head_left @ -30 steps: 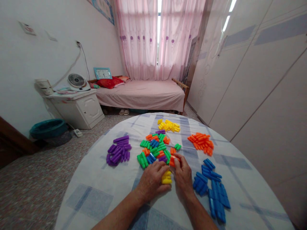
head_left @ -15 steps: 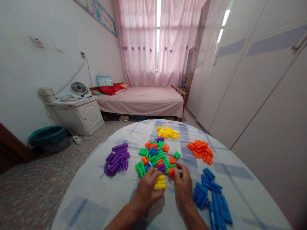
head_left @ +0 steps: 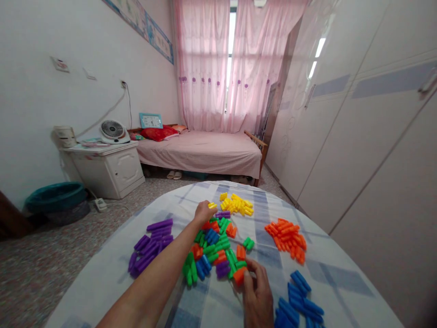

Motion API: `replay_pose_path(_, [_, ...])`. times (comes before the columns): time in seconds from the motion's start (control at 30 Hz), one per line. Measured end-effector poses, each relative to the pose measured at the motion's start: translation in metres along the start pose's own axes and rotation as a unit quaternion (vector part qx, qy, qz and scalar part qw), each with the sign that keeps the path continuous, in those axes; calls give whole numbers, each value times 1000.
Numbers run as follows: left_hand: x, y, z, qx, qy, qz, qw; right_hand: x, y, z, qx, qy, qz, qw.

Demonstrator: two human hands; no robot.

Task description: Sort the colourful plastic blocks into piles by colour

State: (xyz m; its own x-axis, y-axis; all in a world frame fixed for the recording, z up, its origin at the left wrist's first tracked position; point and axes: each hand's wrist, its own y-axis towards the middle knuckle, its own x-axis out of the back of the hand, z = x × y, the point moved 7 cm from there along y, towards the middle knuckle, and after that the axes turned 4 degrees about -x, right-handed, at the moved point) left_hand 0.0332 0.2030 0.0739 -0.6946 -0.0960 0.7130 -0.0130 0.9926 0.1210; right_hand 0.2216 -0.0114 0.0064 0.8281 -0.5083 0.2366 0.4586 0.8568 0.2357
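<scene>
My left hand [head_left: 204, 210] is reached out to the far side of the mixed pile, closed on yellow plastic pieces [head_left: 212, 205]. Just to its right lies the heap of yellow pieces [head_left: 237, 205]. At the near right of the mixed green, orange, blue and purple pieces [head_left: 221, 241], my right hand [head_left: 257, 284] has its thumb and fingers closed around an orange piece [head_left: 240, 275]. My left forearm passes over the left side of the mixed pile and hides part of the purple pieces [head_left: 153, 243].
A heap of orange pieces [head_left: 286, 237] lies to the right, with blue pieces [head_left: 300, 296] nearer. All rest on a round table with a checked cloth [head_left: 337, 273]. Beyond it stand a bed [head_left: 205, 148], a white cabinet [head_left: 126, 168] and a wardrobe [head_left: 341, 159].
My left hand has moved forward from the near edge of the mixed pile towards the yellow heap, carrying yellow pieces. My right hand stays at the orange piece. The view has tilted up slightly.
</scene>
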Motion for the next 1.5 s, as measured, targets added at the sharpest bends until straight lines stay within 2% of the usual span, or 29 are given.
replay_pose_path(0.13, [-20,19,-1,10,-31,-2,999,0,1,-3,19,-15,0,1000])
replay_pose_path(0.2, [-22,18,-6,0,-52,-8,999,-1,-1,-2,15,-13,3,1000])
replay_pose_path(0.27, [-16,7,-11,-20,-74,-25,997,-1,-3,0,0,-6,10,1000])
replay_pose_path(0.37, [0,-30,-16,-60,-114,-61,990,-1,-5,5,-15,12,11,1000])
replay_pose_path(0.5, [11,-102,-18,-84,-177,-73,978,-1,-5,12,-18,25,11,999])
replay_pose_path(0.6, [9,-150,-15,-85,-219,-90,968,-4,-5,17,0,15,29,999])
replay_pose_path(0.67, [6,-173,-12,-94,-243,-122,958,-7,-5,22,24,-7,42,999])
replay_pose_path(0.73, [1,-189,-13,-132,-224,-152,954,-9,-6,25,47,-33,43,997])
replay_pose_path(0.8, [-5,-199,-18,-198,-169,-159,952,-9,-7,28,62,-47,38,996])
replay_pose_path(0.87, [-13,-204,-24,-257,-119,-150,947,-9,-8,30,72,-53,38,995])
replay_pose_path(0.93, [-19,-204,-26,-280,-82,-134,947,-10,-9,31,83,-63,48,993])
replay_pose_path(1.07, [-26,-198,-26,-272,-25,-95,957,-15,-12,32,118,-84,70,987])
replay_pose_path(1.23, [-28,-195,-24,-265,-34,-81,960,-17,-21,36,134,-88,74,984])
replay_pose_path(1.4, [-28,-194,-21,-257,-58,-84,961,9,-11,57,130,-96,10,987])
replay_pose_path(1.5, [-27,-194,-21,-256,-62,-89,961,17,15,65,102,-195,26,975])
